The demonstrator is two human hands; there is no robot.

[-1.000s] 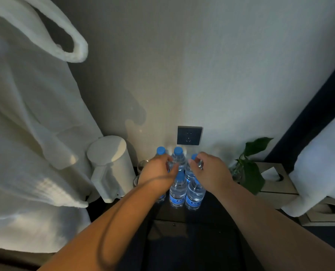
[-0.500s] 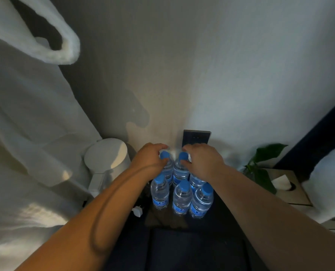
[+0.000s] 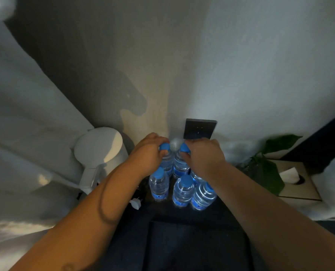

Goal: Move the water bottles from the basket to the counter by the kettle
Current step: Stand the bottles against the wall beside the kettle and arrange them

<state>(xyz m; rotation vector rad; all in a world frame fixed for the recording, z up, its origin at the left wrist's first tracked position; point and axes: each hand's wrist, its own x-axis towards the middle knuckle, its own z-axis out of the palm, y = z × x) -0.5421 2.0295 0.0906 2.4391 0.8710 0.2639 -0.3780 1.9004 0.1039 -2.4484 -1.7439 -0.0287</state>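
Note:
Several clear water bottles with blue caps and blue labels stand in a cluster on the dark counter [image 3: 182, 231] against the wall, right of the white kettle [image 3: 99, 153]. My left hand [image 3: 149, 155] grips the neck of the back left bottle [image 3: 167, 160]. My right hand [image 3: 203, 157] grips the neck of the back bottle beside it [image 3: 179, 163]. In front stand three more bottles: left [image 3: 159, 185], middle [image 3: 183, 190] and right [image 3: 202, 196]. No basket is in view.
A dark wall socket [image 3: 200, 129] sits just behind the bottles. A white plug [image 3: 135, 203] lies by the kettle's base. White robes hang at the left. A green plant [image 3: 268, 169] and a wooden tissue box [image 3: 297, 180] stand at the right.
Both hands have moved from the front of the cluster to the back row near the wall and now hold the two rear bottles' necks. The camera has moved closer and tilted.

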